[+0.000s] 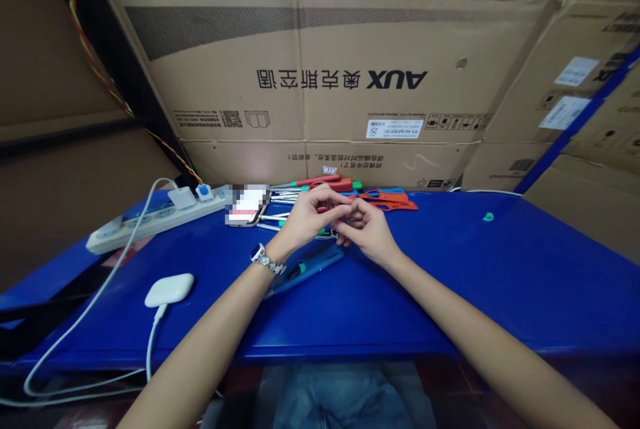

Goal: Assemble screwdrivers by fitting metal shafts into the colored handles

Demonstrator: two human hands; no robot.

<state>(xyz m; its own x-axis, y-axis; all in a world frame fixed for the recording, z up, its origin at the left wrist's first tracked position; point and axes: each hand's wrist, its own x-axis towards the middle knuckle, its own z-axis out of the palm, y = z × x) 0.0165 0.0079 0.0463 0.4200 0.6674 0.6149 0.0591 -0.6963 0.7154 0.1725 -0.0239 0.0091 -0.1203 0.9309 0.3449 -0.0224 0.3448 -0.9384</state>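
Note:
My left hand (315, 216), with a watch and a bracelet (267, 260) at the wrist, meets my right hand (369, 230) above the middle of the blue table. The fingers of both hands are curled in and pinched together at the tips. Whatever lies between them is too small or too hidden to make out. Behind the hands lies a pile of tools with orange handles (387, 200), red handles (320, 180) and metal shafts, partly covered by my fingers. A blue-handled tool (320, 268) rests on the table nearer to me, under my left wrist.
To the left lie a phone (249, 204), a power strip (150, 221) with plugs, and a white case (169, 289) on a cable. A small green piece (489, 216) sits on the table (500, 276) at right. Cardboard (340, 36) walls the back.

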